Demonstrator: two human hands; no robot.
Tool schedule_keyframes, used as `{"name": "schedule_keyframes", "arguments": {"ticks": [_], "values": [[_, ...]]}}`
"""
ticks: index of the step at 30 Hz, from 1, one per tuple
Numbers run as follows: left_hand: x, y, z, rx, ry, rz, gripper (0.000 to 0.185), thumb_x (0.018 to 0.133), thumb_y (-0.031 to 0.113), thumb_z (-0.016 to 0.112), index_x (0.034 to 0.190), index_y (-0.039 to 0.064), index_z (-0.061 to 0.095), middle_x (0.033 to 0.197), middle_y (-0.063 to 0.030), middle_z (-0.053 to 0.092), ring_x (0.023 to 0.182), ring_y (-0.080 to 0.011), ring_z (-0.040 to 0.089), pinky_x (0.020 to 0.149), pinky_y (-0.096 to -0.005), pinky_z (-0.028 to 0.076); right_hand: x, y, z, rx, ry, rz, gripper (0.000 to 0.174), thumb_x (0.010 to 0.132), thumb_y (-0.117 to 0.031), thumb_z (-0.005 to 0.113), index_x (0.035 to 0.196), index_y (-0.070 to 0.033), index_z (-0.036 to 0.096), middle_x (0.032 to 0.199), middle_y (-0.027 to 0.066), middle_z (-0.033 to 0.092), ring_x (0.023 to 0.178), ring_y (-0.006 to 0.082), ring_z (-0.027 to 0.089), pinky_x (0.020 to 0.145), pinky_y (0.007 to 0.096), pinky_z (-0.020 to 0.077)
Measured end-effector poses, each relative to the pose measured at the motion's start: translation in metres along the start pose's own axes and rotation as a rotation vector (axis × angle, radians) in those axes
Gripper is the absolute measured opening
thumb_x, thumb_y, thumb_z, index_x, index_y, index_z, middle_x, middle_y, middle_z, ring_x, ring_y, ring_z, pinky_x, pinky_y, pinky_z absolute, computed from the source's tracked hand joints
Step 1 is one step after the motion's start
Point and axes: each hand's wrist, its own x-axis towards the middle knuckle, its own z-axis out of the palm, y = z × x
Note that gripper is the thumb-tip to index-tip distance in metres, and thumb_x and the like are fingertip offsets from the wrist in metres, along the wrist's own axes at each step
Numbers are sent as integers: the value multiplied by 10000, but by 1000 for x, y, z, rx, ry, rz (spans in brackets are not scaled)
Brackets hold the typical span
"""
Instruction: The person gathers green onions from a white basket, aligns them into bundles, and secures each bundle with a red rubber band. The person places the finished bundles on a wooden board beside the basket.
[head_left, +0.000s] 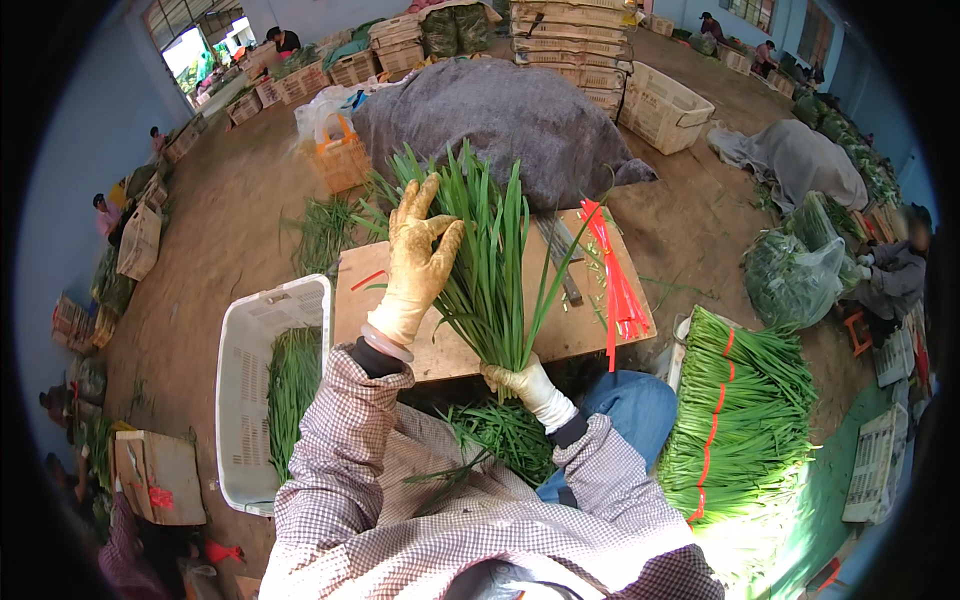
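My right hand (525, 386), in a pale glove, grips a bunch of long flat green leaves, like garlic chives (487, 285), by the lower end; the leaves fan upward over a wooden board (465, 352). My left hand (422, 247), in a stained yellowish glove, is raised at the left side of the bunch, with thumb and forefinger curled towards each other and the other fingers up. Whether it pinches a leaf I cannot tell. On the board lie a metal blade or bar (559, 255), red ties (611, 277) and cut stem bits. Loose leaves (510, 442) lie in my lap.
A white plastic crate (274, 300) with greens stands at the left. Tied bundles (735, 420) are stacked at the right. Behind the board are a dark cloth-covered heap (502, 120) and an orange-handled basket (341, 161). A person (892, 270) sits at the far right beside bagged greens.
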Motion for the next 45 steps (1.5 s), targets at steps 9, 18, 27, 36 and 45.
{"name": "schedule_keyframes", "arguments": {"ticks": [9, 18, 27, 36, 45], "values": [[17, 15, -22, -333, 362, -101, 93, 907, 87, 688, 868, 39, 758, 1489, -117, 516, 1414, -271, 430, 1147, -415, 353, 0, -1, -2, -58, 28, -62, 264, 913, -222, 765, 1020, -18, 635, 821, 49, 647, 688, 141, 598, 609, 287, 480], [-36, 85, -103, -884, -280, 279, 391, 1034, 283, 521, 935, -39, 718, 1305, -247, 625, 1136, -379, 634, 993, -495, 487, 4, 0, 2, -80, 128, -112, 206, 926, -147, 746, 1045, -36, 619, 754, 16, 628, 629, 111, 587, 561, 267, 483], [-39, 112, -65, -1034, -744, -255, 270, 997, 141, 626, 1204, -29, 660, 1294, -167, 646, 1165, -235, 629, 990, -361, 505, 2, 3, 7, -116, 146, -114, 321, 917, -100, 741, 1186, -36, 577, 855, 17, 654, 699, 113, 611, 627, 265, 521], [-8, 50, -6, 277, 86, 92, 226, 773, 141, 807, 929, 31, 684, 1399, -196, 551, 1278, -401, 523, 1044, -490, 448, 2, 6, 6, -212, 61, -67, 294, 888, 34, 667, 1160, -23, 571, 878, 26, 649, 706, 119, 605, 597, 261, 502], [17, 19, -7, -46, 100, -72, 149, 821, 147, 778, 883, 13, 753, 1368, -177, 602, 1301, -369, 517, 1111, -466, 396, 6, 10, 4, -225, 83, -9, 268, 876, -12, 679, 1117, -14, 562, 860, 55, 638, 691, 144, 598, 588, 280, 496]]}}
